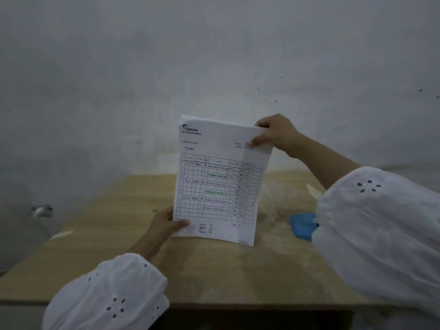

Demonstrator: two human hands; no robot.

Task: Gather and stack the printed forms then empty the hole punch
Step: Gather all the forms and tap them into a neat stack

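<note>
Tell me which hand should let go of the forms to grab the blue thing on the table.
Right. The blue object lies on the table just under the right sleeve, on that side. The left hand grips the forms at the bottom corner and could probably hold them alone while the right hand releases.

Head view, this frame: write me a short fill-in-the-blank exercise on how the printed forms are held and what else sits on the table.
1. The printed forms are held upright, their bottom edge over the wooden ____.
2. The right hand grips the forms at their top ____ corner.
3. The left hand holds the forms near their ____ left corner.
4. Partly hidden behind the right sleeve lies a ____ object on the table.

Missing words: table; right; bottom; blue
</note>
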